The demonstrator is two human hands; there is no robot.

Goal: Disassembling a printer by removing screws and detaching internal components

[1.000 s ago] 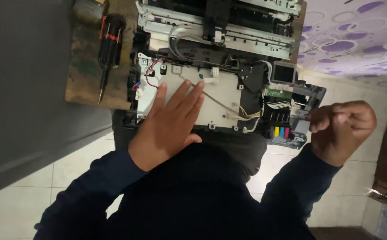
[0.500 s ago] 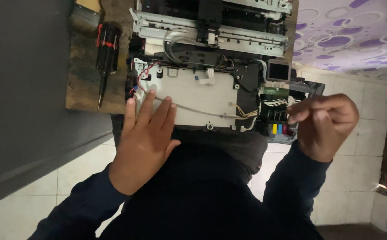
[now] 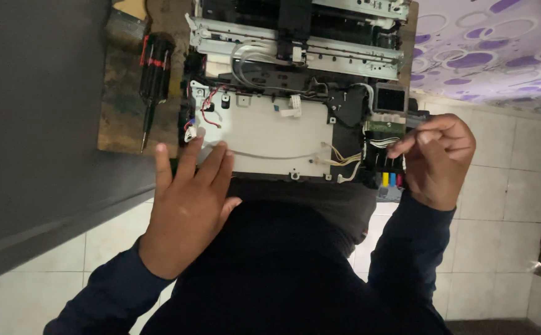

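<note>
Overall: I see a dim, warm indoor view.
Brightest: the white plate of the opened printer at centre, evenly lit.
Shadow: the grey wall at 9 o'clock and my dark sleeves at 6 o'clock lose detail.
Sharpness: centre crisp; right hand slightly soft.
Glare: none.

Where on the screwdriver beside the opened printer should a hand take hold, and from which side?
Probably by the thick black-and-red handle of the screwdriver, the end lying farther from the person. It lies flat on the worn wooden board, shaft and tip pointing toward the person, apart from the printer chassis. Coming from above looks easiest; the left hand, resting flat on the chassis, is nearer than the right hand.
</note>
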